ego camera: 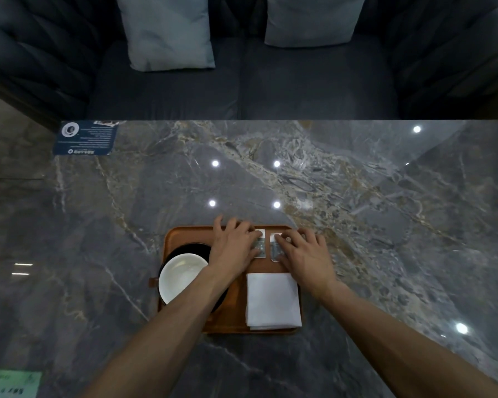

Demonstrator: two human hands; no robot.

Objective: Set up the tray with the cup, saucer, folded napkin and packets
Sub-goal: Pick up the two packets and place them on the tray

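Observation:
A brown tray (pixel 184 234) lies on the marble table near its front edge. On the tray's left side a white cup (pixel 180 275) stands on a dark saucer (pixel 193 248), partly hidden by my left forearm. A folded white napkin (pixel 272 300) lies flat on the tray's near right. Two packets lie side by side at the tray's far right. My left hand (pixel 235 247) rests with fingers spread on the left packet (pixel 260 248). My right hand (pixel 304 252) rests the same way on the right packet (pixel 275 248). Neither packet is lifted.
A dark blue card (pixel 85 137) lies at the table's far left corner. A green printed sheet (pixel 10 383) shows at the near left. A dark sofa (pixel 242 81) with two pale cushions stands beyond the table's far edge.

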